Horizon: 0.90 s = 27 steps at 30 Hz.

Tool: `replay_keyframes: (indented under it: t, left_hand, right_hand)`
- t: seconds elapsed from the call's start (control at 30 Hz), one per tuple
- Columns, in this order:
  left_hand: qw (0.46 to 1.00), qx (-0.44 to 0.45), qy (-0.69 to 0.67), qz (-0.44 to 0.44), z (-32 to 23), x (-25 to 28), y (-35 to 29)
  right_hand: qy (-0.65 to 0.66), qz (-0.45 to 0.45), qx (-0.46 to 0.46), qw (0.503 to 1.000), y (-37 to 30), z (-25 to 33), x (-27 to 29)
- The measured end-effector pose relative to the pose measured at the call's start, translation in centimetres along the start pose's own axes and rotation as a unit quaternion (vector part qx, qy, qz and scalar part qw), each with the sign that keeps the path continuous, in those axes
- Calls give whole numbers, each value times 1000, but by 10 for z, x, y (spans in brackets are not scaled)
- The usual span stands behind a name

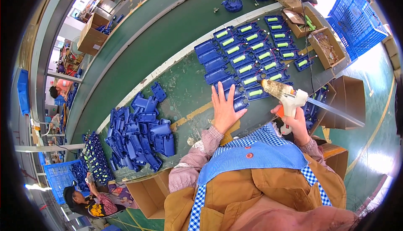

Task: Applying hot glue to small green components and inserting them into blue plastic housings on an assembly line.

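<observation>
My right hand is wrapped round the handle of a white hot glue gun with an orange trigger. Its browned nozzle points left, over the nearest blue plastic housings, which hold light green battery cells with thin wires. A long clear glue stick juts from the gun's back. My left hand lies with fingers spread on the near end of a column of blue housing halves without cells. Whether its fingertips press on one, I cannot tell.
A heap of loose blue housings lies on the green bench to the left. Cardboard boxes with green cells and wired parts stand at the right, near blue crates. A co-worker sits at the lower left.
</observation>
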<state>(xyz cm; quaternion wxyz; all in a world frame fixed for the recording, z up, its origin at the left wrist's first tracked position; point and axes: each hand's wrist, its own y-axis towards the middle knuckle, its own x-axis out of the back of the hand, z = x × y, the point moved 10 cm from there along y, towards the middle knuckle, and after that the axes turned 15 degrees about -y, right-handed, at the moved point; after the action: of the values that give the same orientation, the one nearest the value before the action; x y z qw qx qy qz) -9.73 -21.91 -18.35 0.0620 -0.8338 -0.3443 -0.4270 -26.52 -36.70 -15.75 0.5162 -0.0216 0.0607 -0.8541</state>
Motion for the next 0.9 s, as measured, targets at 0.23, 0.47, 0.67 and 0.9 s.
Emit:
replay_keyframes:
  t: [0.23,0.47,0.67,0.9]
  left_hand:
    - [1000,8,-13,-21,-4,-2,1]
    - [994,8,-49,-98,10,23,8]
    - [989,51,-100,-91,25,19,27]
    - [977,38,-130,-165,41,51,25]
  right_hand:
    - [1,-2,-5,1000,0,-1,0]
    - [8,1,5,1000,-1,3,-1]
    - [19,5,11,1000,2,2,-4]
    - [1,-9,11,1000,1,0,0]
